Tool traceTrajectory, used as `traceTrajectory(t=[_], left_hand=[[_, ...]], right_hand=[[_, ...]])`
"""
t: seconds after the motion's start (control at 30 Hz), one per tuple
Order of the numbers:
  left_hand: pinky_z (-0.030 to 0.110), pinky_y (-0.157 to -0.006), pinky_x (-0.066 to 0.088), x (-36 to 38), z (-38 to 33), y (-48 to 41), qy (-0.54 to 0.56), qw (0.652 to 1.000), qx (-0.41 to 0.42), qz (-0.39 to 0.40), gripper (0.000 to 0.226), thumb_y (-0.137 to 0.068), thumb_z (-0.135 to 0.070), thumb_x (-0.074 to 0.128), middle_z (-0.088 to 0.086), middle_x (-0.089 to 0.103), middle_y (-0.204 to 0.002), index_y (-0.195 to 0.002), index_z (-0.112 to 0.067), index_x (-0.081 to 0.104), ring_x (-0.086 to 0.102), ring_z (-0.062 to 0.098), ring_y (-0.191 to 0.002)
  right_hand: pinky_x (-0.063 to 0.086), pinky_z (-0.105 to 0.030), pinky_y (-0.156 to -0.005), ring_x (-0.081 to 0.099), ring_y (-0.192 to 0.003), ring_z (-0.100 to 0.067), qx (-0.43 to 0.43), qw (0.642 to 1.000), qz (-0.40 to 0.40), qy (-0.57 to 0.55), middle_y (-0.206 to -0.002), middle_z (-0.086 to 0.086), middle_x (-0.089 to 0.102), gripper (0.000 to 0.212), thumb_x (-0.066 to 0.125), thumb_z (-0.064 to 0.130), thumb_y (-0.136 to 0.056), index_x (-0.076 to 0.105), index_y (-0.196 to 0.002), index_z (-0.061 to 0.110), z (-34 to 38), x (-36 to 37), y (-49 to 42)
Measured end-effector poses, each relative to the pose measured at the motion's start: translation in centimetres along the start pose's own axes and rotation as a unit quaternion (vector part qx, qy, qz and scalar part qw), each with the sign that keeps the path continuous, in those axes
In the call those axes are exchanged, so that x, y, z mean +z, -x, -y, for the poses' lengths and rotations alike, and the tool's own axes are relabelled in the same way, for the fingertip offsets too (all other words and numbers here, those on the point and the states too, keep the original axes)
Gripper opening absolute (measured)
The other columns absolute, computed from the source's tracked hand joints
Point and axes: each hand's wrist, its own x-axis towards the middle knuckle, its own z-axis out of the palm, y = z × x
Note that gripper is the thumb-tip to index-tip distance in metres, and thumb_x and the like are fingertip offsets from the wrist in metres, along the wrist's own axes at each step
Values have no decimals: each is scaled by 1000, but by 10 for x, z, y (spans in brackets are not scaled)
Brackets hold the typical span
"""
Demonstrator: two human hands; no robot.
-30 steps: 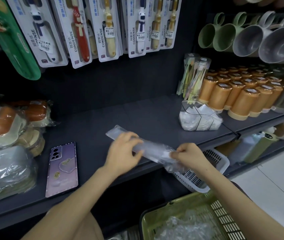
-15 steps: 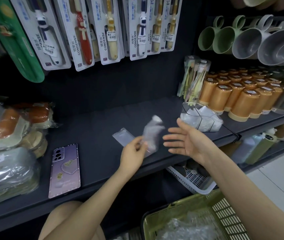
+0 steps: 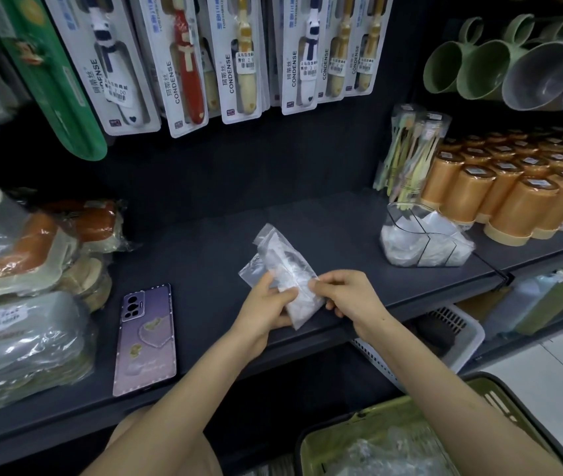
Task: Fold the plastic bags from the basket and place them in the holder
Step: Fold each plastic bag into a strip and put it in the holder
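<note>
Fingers of my left hand (image 3: 266,305) curl round the lower left of the half-folded plastic bag (image 3: 285,259), thumb pressed on its front, while my right hand (image 3: 348,297) pinches the bag's right edge. It stands tilted between both hands, over the front of the dark shelf (image 3: 204,249). The clear holder (image 3: 424,242) sits further right on that shelf with bags inside, and the green basket (image 3: 338,438) is below my right forearm.

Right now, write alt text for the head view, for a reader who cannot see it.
A left hand and right hand hold a partly folded clear plastic bag over a dark shelf. A clear holder of bags stands at right, a purple phone lies at left, a green basket sits below.
</note>
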Motion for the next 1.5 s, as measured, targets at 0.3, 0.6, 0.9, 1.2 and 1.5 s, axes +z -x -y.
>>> traceTrajectory(t=[0.3, 0.6, 0.9, 1.2, 1.5], left_hand=[[44, -78, 58, -17, -7, -2, 34, 999, -31, -4, 22, -95, -14, 57, 8, 72, -107, -117, -16, 59, 71, 25, -95], [33, -77, 53, -39, -23, -36, -153, 968, 51, -193, 41, -95, -16, 56, 7, 61, -93, -133, -9, 43, 62, 21, -81], [28, -119, 6, -33, 8, -33, -635, 707, 308, 36, 70, -92, -56, 10, 0, 41, -150, -142, -24, 47, 27, 20, -144], [30, -117, -10, -9, 26, -9, -713, 679, 178, -15, 54, -103, -44, 8, -1, 12, -162, -153, -28, 20, 2, 22, -150], [28, -117, -12, -8, 34, -3, -707, 691, 144, -40, 53, -103, -43, 4, -1, 4, -162, -154, -28, 7, -5, 16, -149]], right_hand=[[22, -15, -33, 26, -33, -4, -5, 996, 74, 53, -42, 9, 42, 11, 60, 6, -91, 64, -81, 9, -2, 4, -3], [21, -17, -34, 27, -32, -5, 41, 987, 85, 128, -49, 1, 40, 8, 62, 6, -88, 66, -83, 1, 1, -3, -14], [19, -19, -38, 25, -36, -6, 40, 979, 135, 148, -47, 2, 36, 8, 64, 9, -88, 68, -82, 5, -3, -17, -19], [48, -23, -70, 62, -68, -8, -118, 957, -34, 261, -95, 6, 72, 20, 58, 25, -94, 72, -108, 21, -11, -22, -5], [27, -41, -110, 55, -125, -21, -328, 783, -103, 519, -130, -2, 62, 63, 9, 36, -105, 63, -126, 12, -79, 14, 7]])
